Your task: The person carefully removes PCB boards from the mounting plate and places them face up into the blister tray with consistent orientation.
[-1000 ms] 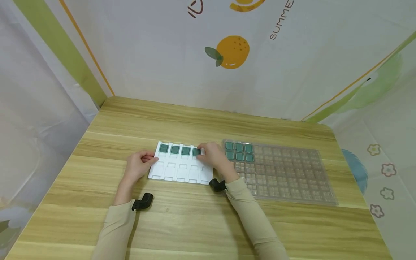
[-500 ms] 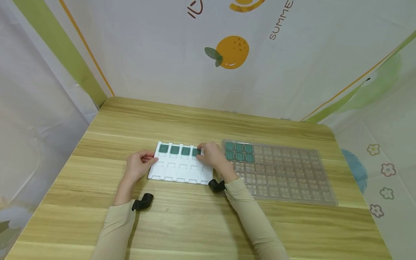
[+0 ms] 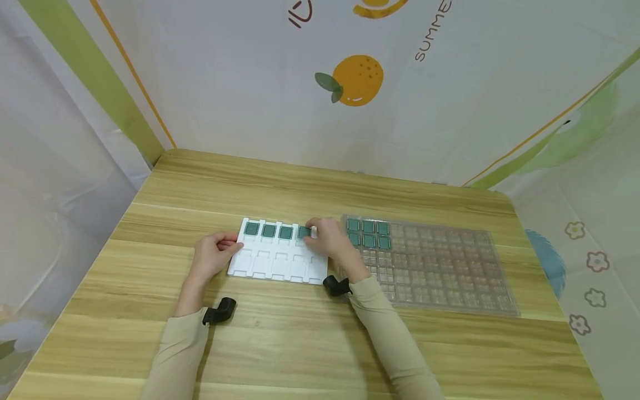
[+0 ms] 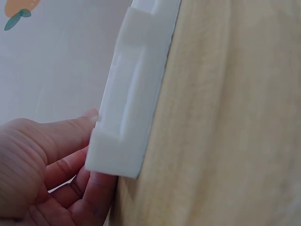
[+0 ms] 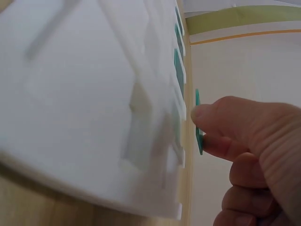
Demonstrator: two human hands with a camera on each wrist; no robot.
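A white plastic tray [image 3: 273,247] with moulded pockets lies on the table, with several green square chips [image 3: 269,230] along its far row. My left hand [image 3: 214,255] grips its left edge, thumb on top and fingers beneath, as the left wrist view shows. My right hand [image 3: 331,240] is over the tray's far right part. Between thumb and forefinger it pinches one thin green chip [image 5: 198,98] by its edges, seen nearly edge-on and apart from the tray in the right wrist view. Its other fingers are curled under.
Right of the white tray lies a larger clear plastic tray [image 3: 450,266] with many pockets; several green chips [image 3: 368,241] fill its far left corner. The right forearm crosses that tray's near left corner. A white printed curtain [image 3: 240,100] hangs behind the wooden table [image 3: 270,344].
My right hand has shifted slightly right and up with the pinched chip, which now sits off its earlier spot in the row. My left hand and both trays stay in place.
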